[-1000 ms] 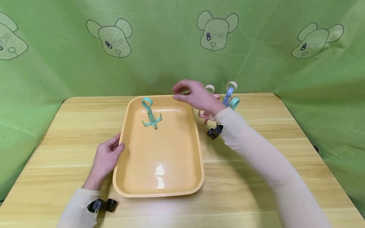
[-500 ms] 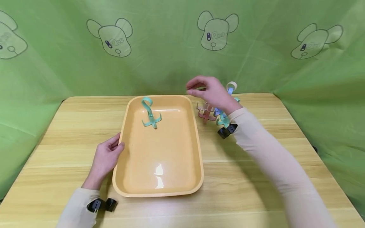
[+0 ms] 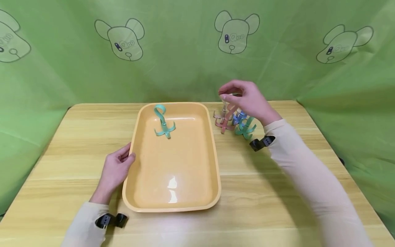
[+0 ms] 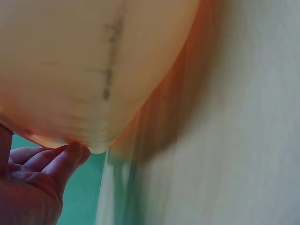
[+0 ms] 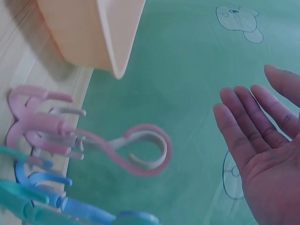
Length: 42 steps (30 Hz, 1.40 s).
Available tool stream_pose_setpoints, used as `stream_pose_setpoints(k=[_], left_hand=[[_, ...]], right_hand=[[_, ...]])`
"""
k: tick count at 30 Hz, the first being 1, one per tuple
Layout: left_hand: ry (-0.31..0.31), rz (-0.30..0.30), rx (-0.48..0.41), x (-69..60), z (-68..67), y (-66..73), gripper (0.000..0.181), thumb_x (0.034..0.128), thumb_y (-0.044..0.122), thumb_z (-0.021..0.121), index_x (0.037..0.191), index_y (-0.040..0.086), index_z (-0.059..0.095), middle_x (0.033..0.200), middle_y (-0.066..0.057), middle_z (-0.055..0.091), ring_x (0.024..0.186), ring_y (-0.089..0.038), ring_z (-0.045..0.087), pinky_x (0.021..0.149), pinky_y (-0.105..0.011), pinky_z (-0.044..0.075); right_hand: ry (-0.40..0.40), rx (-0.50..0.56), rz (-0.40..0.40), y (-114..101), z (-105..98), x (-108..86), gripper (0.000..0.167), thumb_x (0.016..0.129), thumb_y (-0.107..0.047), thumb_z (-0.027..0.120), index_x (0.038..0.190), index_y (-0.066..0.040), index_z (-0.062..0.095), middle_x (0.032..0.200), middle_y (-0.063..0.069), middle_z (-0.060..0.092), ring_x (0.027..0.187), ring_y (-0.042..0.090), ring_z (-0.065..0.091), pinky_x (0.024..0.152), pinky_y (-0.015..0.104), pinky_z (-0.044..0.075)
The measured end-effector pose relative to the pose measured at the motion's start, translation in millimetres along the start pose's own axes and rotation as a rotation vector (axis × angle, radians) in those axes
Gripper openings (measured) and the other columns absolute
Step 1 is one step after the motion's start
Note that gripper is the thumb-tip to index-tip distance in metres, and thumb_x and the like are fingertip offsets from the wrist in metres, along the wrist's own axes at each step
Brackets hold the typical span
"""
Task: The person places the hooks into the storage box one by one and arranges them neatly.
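Left fingers (image 3: 123,150) gripping tray (image 3: 176,157), 1 green hook (image 3: 165,129) inside, right fingers (image 5: 274,107) loosely spread near pink hook (image 5: 47,123)

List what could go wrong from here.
The pink hook and white hook overlap in the right wrist view; lifting one might drag the other. The blue hook stands close to the outer teal hook; a brush could topple either. The left grip holds the tray at its rim; a jolt might tip the inner teal hook.

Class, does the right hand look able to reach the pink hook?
Probably yes: the right hand is open and empty, and the right wrist view shows nothing between it and the pink hook.
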<state>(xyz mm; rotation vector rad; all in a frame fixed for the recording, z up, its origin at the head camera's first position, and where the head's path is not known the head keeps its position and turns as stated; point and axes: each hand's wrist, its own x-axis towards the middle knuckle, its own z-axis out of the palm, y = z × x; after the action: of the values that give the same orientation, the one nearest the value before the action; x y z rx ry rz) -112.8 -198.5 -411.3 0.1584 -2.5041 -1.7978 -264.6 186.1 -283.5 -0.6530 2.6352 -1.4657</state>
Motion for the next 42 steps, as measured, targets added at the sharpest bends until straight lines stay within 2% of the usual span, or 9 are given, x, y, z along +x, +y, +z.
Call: stream_pose_setpoints(k=[5, 10, 21, 26, 32, 38, 42], left_hand=[[-0.004, -0.008, -0.005, -0.7, -0.1, -0.6, 0.047, 0.0979, 0.011, 0.057, 0.141, -0.004, 0.047, 0.133, -0.023, 0.054, 0.118, -0.028, 0.056, 0.083, -0.013, 0.049], [-0.004, -0.004, -0.018, 0.0, 0.3, -0.9, 0.047, 0.0979, 0.01, 0.057, 0.141, -0.005, 0.046, 0.133, -0.024, 0.054, 0.118, -0.028, 0.056, 0.082, -0.014, 0.049], [-0.005, 0.01, -0.016, 1.7, 1.9, -2.8, 0.047, 0.0978, 0.009, 0.057, 0.141, -0.006, 0.047, 0.131, -0.025, 0.055, 0.116, -0.03, 0.058, 0.082, -0.017, 0.051], [-0.005, 0.001, -0.027, 1.1, 1.0, -2.2, 0.047, 0.098, 0.01, 0.056, 0.141, -0.006, 0.047, 0.132, -0.025, 0.054, 0.116, -0.03, 0.057, 0.083, -0.016, 0.051], [-0.009, -0.002, -0.03, 1.3, 0.9, -2.2, 0.047, 0.0981, 0.01, 0.057, 0.141, -0.005, 0.046, 0.132, -0.025, 0.055, 0.116, -0.03, 0.058, 0.082, -0.016, 0.051], [-0.009, -0.003, -0.015, 1.0, 0.9, -0.6, 0.047, 0.098, 0.01, 0.057, 0.141, -0.006, 0.046, 0.13, -0.026, 0.055, 0.115, -0.031, 0.059, 0.081, -0.015, 0.051], [-0.01, -0.003, -0.001, 0.8, 1.1, -0.9, 0.046, 0.0979, 0.008, 0.056, 0.14, -0.008, 0.046, 0.13, -0.027, 0.055, 0.114, -0.032, 0.058, 0.081, -0.016, 0.051]], right_hand=[[0.007, 0.005, 0.013, 6.0, -7.1, -7.8, 0.034, 0.093, -0.023, 0.069, 0.122, -0.005, 0.064, 0.118, 0.012, 0.064, 0.095, 0.029, 0.064, 0.088, 0.036, 0.05], [0.044, 0.005, -0.011, 9.9, -13.5, -14.6, 0.035, 0.092, -0.022, 0.071, 0.121, -0.004, 0.066, 0.117, 0.011, 0.065, 0.099, 0.021, 0.062, 0.086, 0.029, 0.05], [0.128, 0.011, -0.006, 29.7, -35.8, -34.2, 0.039, 0.091, -0.026, 0.071, 0.124, -0.005, 0.066, 0.124, 0.008, 0.065, 0.106, 0.017, 0.061, 0.086, 0.02, 0.05], [0.171, 0.041, -0.031, 40.6, -39.7, -39.7, 0.036, 0.091, -0.019, 0.072, 0.122, -0.001, 0.066, 0.122, 0.009, 0.065, 0.107, 0.016, 0.062, 0.089, 0.019, 0.049], [0.226, 0.046, -0.011, 51.7, -42.1, -47.6, 0.036, 0.09, -0.015, 0.073, 0.12, 0.002, 0.065, 0.118, 0.011, 0.061, 0.105, 0.019, 0.061, 0.088, 0.018, 0.05], [0.28, 0.03, -0.002, 66.9, -41.2, -53.5, 0.034, 0.09, -0.014, 0.072, 0.12, 0.002, 0.065, 0.116, 0.009, 0.061, 0.103, 0.016, 0.062, 0.088, 0.019, 0.05], [0.335, 0.001, -0.027, 76.6, -38.2, -54.9, 0.036, 0.089, -0.011, 0.073, 0.121, 0.003, 0.064, 0.118, 0.008, 0.059, 0.11, 0.015, 0.057, 0.1, 0.026, 0.044]])
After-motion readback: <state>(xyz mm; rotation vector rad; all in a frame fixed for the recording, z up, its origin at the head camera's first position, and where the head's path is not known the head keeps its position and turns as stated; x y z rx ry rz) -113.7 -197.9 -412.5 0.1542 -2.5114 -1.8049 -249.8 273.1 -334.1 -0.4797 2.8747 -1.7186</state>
